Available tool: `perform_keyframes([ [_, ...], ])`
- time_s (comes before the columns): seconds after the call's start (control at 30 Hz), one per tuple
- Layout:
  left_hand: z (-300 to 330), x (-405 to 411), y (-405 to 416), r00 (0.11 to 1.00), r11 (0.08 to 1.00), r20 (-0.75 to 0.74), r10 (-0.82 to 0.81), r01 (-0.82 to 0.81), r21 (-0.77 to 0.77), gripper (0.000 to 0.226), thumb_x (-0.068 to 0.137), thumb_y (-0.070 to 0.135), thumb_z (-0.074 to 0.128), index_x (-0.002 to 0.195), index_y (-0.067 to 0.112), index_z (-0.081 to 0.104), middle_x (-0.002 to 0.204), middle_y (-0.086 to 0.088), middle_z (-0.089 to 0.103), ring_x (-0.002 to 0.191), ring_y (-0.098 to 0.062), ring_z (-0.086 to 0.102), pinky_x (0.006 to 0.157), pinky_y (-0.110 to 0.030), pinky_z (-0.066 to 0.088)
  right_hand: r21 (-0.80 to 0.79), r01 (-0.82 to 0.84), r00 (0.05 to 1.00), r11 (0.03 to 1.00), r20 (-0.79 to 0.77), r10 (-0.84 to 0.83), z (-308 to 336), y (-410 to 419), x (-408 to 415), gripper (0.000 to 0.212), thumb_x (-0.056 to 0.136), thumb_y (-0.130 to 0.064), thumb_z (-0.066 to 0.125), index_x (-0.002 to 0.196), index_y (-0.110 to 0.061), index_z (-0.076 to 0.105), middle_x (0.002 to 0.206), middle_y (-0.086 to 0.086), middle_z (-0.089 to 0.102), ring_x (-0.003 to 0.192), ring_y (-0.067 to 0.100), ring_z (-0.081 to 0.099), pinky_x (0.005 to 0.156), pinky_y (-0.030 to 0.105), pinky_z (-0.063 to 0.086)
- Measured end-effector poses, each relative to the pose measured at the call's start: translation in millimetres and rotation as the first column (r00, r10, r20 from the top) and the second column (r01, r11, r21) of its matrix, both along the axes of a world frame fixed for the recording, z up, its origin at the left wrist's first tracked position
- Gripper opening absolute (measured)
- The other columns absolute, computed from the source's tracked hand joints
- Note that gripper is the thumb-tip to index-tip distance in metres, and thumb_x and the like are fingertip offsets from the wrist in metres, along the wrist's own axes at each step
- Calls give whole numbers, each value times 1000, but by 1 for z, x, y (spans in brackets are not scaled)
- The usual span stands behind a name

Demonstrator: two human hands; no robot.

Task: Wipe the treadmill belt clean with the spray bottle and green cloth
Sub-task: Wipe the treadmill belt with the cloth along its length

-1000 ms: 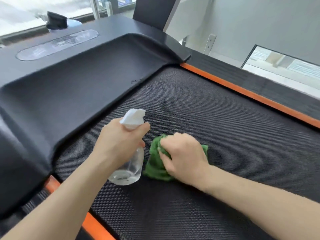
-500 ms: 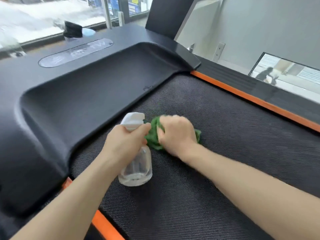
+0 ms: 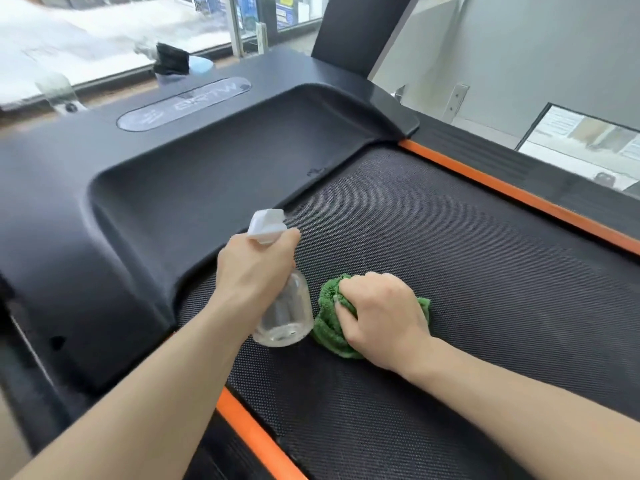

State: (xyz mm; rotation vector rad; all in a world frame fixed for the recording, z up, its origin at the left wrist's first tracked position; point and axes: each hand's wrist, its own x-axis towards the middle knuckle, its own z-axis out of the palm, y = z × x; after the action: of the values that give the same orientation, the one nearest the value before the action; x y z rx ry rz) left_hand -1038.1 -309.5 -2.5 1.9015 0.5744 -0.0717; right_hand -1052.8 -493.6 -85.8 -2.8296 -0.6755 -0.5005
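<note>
1. The orange plastic side strip [image 3: 256, 441] at the bottom middle of the frame edges the belt. A wipe that goes too wide could run the cloth onto it and miss part of the belt.
2. The right hand [image 3: 384, 318], just right of the middle of the frame, is closed around the bunched-up fuzzy green cloth [image 3: 329, 323] and presses it flat on the black bumpy treadmill belt [image 3: 467, 271]. Because the cloth is in a ball, it could roll under the palm and leave streaks.
3. The left hand [image 3: 254, 268], in the middle of the frame, is wrapped tight around the neck of the clear plastic spray bottle with a white top [image 3: 282, 313]. The bottle sits very close to the cloth, tipped a little. A quick wipe to the left could knock it.
4. Farther up, the nozzle points toward the smooth black front cover [image 3: 180, 188] in the upper left. A squeeze now could wet the cover and not the belt.
</note>
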Motion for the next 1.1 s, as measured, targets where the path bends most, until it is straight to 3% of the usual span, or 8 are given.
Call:
perform_keyframes([
  [0.2, -2, -12, 11, 997, 993, 66, -37, 29, 116, 34, 89, 48, 70, 81, 15, 74, 78, -3, 73, 79, -26, 70, 81, -43, 59, -6, -27, 999, 1000, -30, 27, 5, 5, 31, 25, 82, -34, 58, 67, -24, 41, 65, -4, 56, 63, 23, 53, 62, 34, 42],
  [0.37, -16, -14, 19, 995, 997, 99, 16, -23, 69, 31, 93, 44, 68, 82, 16, 77, 67, 15, 77, 63, -1, 66, 69, -31, 54, -16, 266, 960, 964, -91, -266, 14, 57, 156, 24, 94, -32, 44, 88, -17, 60, 92, 8, 70, 87, 34, 63, 69, 37, 36],
  [0.47, -15, -11, 18, 996, 997, 92, -8, 1, 78, 38, 86, 53, 66, 81, 17, 77, 70, 8, 78, 75, -11, 72, 80, -38, 60, -46, 377, 918, 925, -114, -379, 19, 72, 182, 28, 95, -31, 39, 97, -13, 61, 100, 10, 69, 93, 34, 63, 73, 38, 36],
  [0.63, -11, -15, 17, 998, 998, 59, 15, -19, 59, 36, 84, 51, 65, 80, 17, 77, 78, 2, 79, 84, -23, 73, 85, -44, 60, 23, 31, 998, 999, -59, -29, 10, 47, 70, 17, 84, -35, 47, 77, -23, 37, 78, 4, 60, 75, 29, 56, 72, 41, 42],
  [0.8, -11, -20, 19, 995, 999, 91, 33, -35, 25, 35, 84, 47, 65, 80, 15, 77, 75, 2, 79, 81, -22, 73, 79, -43, 61, -41, -258, 966, 965, -39, 257, 6, 27, 34, 16, 82, -32, 49, 74, -18, 46, 72, 2, 55, 68, 26, 51, 65, 38, 42],
  [0.9, -12, -21, 23, 996, 999, 76, 35, -35, 4, 33, 86, 47, 65, 81, 16, 78, 71, 6, 79, 77, -16, 72, 80, -41, 61, -79, 74, 997, 994, -11, -75, 12, 31, 114, 19, 90, -27, 47, 83, -12, 55, 86, 13, 66, 79, 36, 61, 70, 40, 44],
  [0.97, -13, -23, 26, 998, 999, 56, 35, -34, -26, 30, 91, 41, 67, 82, 15, 78, 67, 11, 78, 73, -10, 71, 81, -37, 60, -60, 387, 917, 920, -73, -391, 12, 30, 157, 20, 95, -27, 41, 88, -13, 52, 97, 15, 67, 89, 37, 61, 75, 40, 40],
  [1.1, -15, -37, 37, 999, 994, 14, 44, -42, -99, 30, 93, 43, 69, 82, 17, 79, 68, 9, 78, 71, -12, 68, 81, -36, 58, -69, 354, 930, 933, -78, -359, 10, 49, 144, 25, 94, -30, 38, 96, -11, 55, 102, 13, 65, 93, 36, 60, 81, 42, 42],
])
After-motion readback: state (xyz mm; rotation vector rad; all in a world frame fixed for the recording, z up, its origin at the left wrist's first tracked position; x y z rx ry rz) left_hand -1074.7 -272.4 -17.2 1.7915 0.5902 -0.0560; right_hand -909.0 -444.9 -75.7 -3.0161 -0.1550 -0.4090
